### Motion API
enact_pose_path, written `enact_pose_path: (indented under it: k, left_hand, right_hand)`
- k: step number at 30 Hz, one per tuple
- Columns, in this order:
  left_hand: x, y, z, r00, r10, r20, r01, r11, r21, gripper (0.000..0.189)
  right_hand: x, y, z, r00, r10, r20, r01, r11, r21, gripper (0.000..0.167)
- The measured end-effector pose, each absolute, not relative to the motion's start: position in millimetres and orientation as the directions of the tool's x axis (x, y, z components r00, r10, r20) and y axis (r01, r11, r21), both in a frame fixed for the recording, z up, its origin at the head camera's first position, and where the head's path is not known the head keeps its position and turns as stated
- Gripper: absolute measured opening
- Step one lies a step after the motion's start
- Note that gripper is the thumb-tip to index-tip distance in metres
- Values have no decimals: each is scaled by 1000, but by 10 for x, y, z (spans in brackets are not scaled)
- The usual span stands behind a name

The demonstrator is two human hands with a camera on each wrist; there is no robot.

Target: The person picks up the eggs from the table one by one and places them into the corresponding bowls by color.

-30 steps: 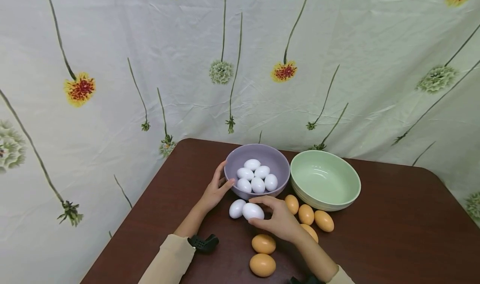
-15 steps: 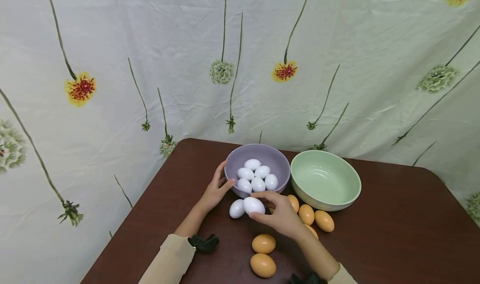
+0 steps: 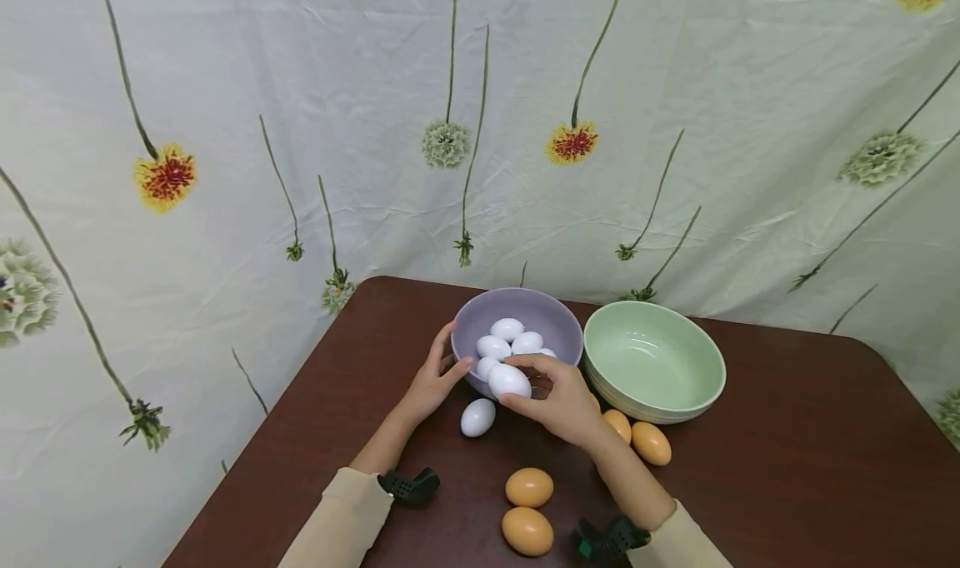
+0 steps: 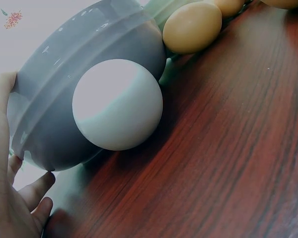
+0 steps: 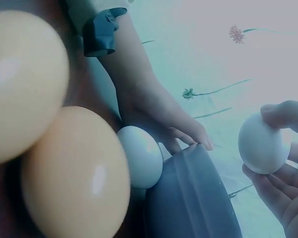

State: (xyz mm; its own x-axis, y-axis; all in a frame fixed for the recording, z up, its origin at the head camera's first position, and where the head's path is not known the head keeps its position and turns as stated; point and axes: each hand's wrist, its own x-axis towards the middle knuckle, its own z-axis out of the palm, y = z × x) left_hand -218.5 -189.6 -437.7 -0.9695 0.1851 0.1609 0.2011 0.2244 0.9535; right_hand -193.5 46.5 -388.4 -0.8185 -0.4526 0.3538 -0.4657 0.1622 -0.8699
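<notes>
My left hand (image 3: 431, 382) holds the left side of a purple bowl (image 3: 553, 311), thumb at the rim and fingers along the outer wall. Several white eggs (image 3: 508, 329) lie inside. Between thumb and fingers, my right hand (image 3: 564, 401) pinches another white egg (image 3: 510, 381) over the bowl's near rim. The right wrist view shows this held egg (image 5: 263, 144) higher than the bowl's edge. A loose white egg (image 3: 477, 418) rests on the table just in front of the bowl; in the left wrist view this egg (image 4: 117, 105) stands large before the bowl wall.
A green bowl (image 3: 652, 356) with nothing in it stands right of the purple one. Brown eggs (image 3: 651, 443) lie in front of it, partly behind my right hand. Two more brown eggs (image 3: 528, 487) sit nearer on the dark table (image 3: 787, 451). A floral cloth (image 3: 360, 93) hangs behind.
My right hand has lifted the white egg off the table beside the loose one and carried it up and forward over the near rim of the purple bowl. The left hand has stayed put.
</notes>
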Motion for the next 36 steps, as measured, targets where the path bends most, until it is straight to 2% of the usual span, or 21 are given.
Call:
enact_pose_path:
  k: [5,14,22,36]
  left_hand:
    - [-2186,-1894,-4372,-969,186,161,201,223,954,73]
    - [-2171,-1882,-4357,-963,182,200,240,231,943,70]
    - [-2169,-1888,-4366,-967,176,185,223,232,947,70]
    - [-2189,-1900,-4377,-969,180,169,210,237,949,70]
  right_hand:
    - [-2002,439,-3851,-843,-435,316,-438,214,-873,44]
    - [-2166,413,-3808,-821,-450,351,-491,245,-836,45]
    - [-2314,374,-3736,-833,-453,317,-481,313,-819,45]
    - [-2520,299,-3850,-849,-456,269,-463,393,-795,44]
